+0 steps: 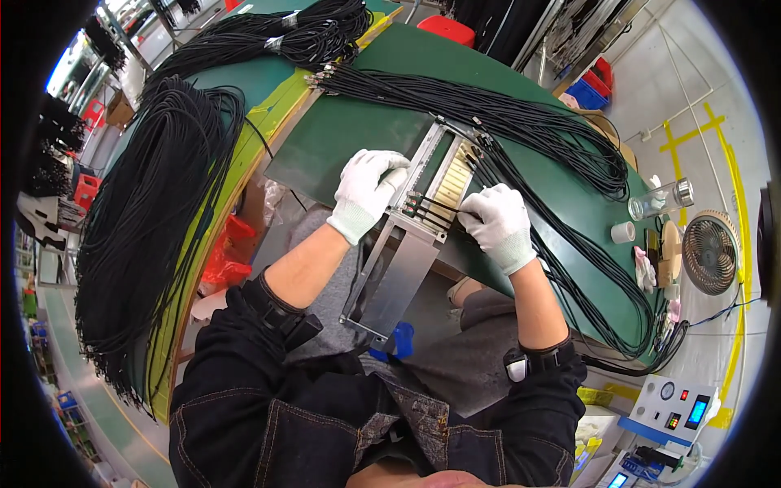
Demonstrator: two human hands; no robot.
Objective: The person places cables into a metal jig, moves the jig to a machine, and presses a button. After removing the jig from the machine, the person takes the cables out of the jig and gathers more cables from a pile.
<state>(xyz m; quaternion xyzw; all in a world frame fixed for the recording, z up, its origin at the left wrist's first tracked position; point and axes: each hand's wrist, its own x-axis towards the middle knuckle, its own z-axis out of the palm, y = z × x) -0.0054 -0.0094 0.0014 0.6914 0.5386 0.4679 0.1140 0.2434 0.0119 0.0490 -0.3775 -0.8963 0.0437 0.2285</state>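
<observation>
A metal fixture (399, 281) lies aslant in front of me, its upper part over the green table and its lower end past the table edge. Along its upper right side runs a cream slotted block (453, 185). Several black cables cross the block, with small connector ends (412, 204) at the left rail. My left hand (368, 191), in a white glove, is closed with thumb and fingertips together at that rail; what they grip is hidden. My right hand (498, 224), also gloved, pinches a black cable (443, 208) just right of the block.
A long black cable bundle (488, 106) crosses the green table (390, 65). More cables hang over the yellow-edged bench (268, 118) at left. Toward the right edge are a glass jar (659, 200), a white roll (623, 233), a fan (709, 254) and a control box (671, 407).
</observation>
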